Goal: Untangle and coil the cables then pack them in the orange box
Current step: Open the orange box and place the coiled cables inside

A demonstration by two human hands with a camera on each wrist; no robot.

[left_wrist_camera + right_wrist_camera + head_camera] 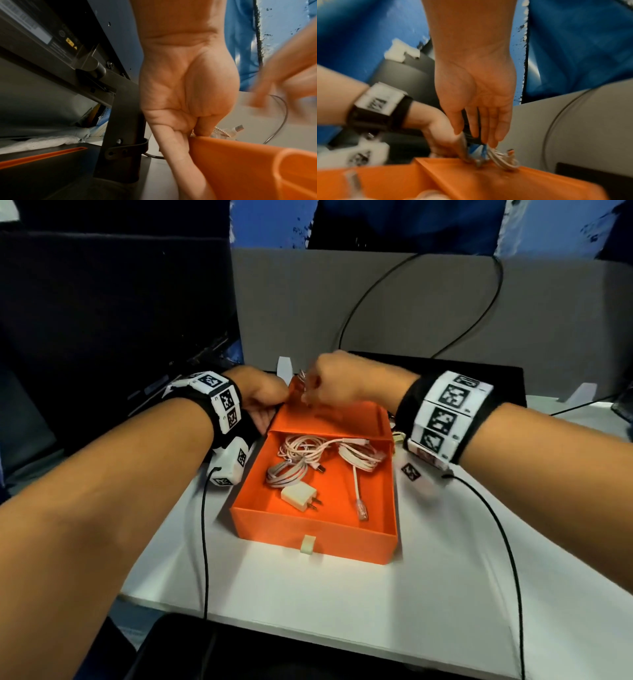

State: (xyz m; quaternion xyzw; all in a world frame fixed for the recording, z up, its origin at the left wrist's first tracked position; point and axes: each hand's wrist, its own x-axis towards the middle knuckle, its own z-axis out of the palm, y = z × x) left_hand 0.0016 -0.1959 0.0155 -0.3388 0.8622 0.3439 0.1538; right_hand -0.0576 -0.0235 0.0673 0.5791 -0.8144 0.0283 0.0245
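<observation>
Orange rim, left fingers: the left hand (187,86) grips the far left corner of the orange box (342,539), thumb on top of the wall and fingers (173,147) curled along its outer side
Right fingers: the right hand (477,86) hangs over the far edge of the box, its fingers (494,129) extended and close together, their tips touching a small coiled white cable (503,159) that rests on the box's sleeve; whether they pinch it cannot be told
Box: a drawer-type box, its tray pulled out toward the person, a pale pull tab (307,544) on the near wall
Inside the tray: a bundle of white cables (308,455) at the back, one white cable (358,487) trailing forward with a clear plug at its end, and a white charger (300,497) with two prongs near the middle
Wrists: both carry black bands (442,419) with black-and-white marker squares, thin black wires trailing from them
Table: a white table (342,604) bears the box
Behind: a grey board (411,309) with a black cord (472,313) looped across it
</observation>
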